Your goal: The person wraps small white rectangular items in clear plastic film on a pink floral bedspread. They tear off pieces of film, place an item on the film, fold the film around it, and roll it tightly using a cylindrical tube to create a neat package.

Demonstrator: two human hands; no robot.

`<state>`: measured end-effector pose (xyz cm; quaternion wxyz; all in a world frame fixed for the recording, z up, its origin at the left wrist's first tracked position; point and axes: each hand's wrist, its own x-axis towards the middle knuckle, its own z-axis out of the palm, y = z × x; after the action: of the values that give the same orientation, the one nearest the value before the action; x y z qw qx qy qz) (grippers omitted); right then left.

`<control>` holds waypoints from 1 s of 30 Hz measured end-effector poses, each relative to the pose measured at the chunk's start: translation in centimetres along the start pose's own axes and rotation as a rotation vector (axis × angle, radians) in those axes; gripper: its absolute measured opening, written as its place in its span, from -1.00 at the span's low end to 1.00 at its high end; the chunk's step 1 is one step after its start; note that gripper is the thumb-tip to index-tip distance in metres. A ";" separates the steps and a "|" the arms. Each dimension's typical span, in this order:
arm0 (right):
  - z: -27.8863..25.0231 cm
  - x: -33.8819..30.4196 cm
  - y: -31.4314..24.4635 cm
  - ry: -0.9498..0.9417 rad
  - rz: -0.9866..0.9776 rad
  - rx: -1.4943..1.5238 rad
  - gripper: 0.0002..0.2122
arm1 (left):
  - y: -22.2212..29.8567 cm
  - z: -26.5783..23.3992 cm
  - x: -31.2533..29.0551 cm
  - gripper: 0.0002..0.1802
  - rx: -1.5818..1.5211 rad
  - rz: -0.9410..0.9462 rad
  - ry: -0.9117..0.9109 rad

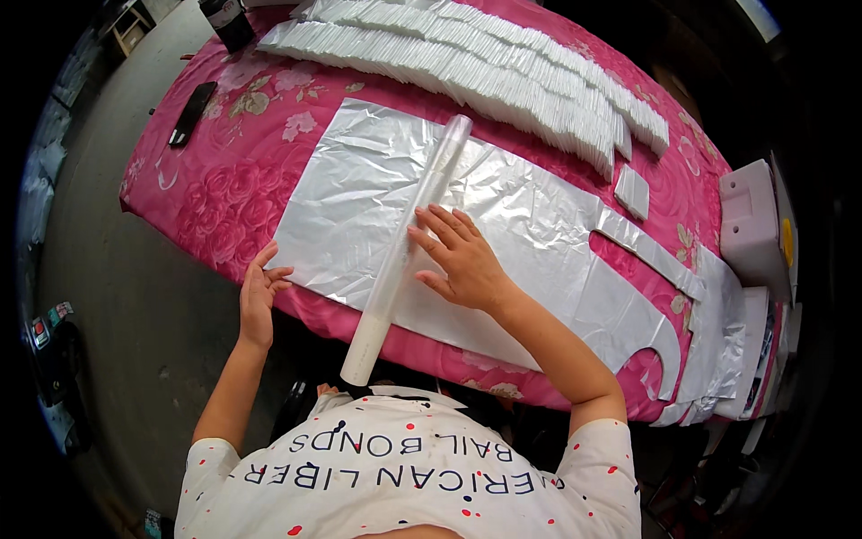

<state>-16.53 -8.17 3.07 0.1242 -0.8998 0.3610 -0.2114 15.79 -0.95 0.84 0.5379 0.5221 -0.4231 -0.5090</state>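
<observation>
One counter with a rose-patterned pink top (238, 202), spanning most of the view. One silvery-white plastic sheet (539, 238), lying flat and wrinkling over the counter, its right end dividing into straps (651, 253) around curved cut-outs. White folded packets (503, 85), many, standing packed in rows along the far side. One translucent tube (390, 292), resting slantwise across the sheet, its lower end jutting past the counter's near edge. One whitish box (752, 225), standing at the far right. Hands, two, bare, well apart: the right hand (471, 269) is spreading palm-down, its fingertips touching the tube; the left hand (258, 296) is hovering open by the sheet's left edge, fingers parted, and whether it is touching the sheet I cannot tell. One dark jar (227, 22), standing at the far left corner. One black phone (192, 114), lying nearer the left edge. One small white stack (632, 191), sitting just beside the rows.
</observation>
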 end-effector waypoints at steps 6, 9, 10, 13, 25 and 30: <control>3.9 6.6 1.1 -0.095 -0.189 -0.016 -0.48 | 0.6 1.8 -2.2 -0.47 0.298 0.140 -0.049; 6.0 12.3 -1.5 -0.189 -0.166 -0.031 -0.54 | 2.0 2.1 -2.8 -0.44 0.590 0.173 -0.071; 6.8 14.0 -2.3 -0.243 -0.146 -0.054 -0.55 | 2.1 2.2 -2.9 -0.38 0.789 0.215 -0.055; 10.1 17.6 -4.3 0.042 -0.018 -0.010 -0.59 | 2.7 3.3 -3.1 -0.10 1.243 0.214 -0.007; 7.8 14.7 -4.0 0.600 0.593 1.421 -0.33 | 3.3 4.0 -2.8 -0.42 -0.007 -0.379 -0.251; 0.2 11.1 -4.2 0.492 0.466 2.029 -0.41 | 3.7 5.2 -1.9 -0.23 -0.754 -0.608 -0.869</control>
<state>-6.65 -12.97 7.69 0.7758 -0.2172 0.1945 -0.5595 10.78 -0.03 5.15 0.2960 0.1408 -0.2276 -0.9169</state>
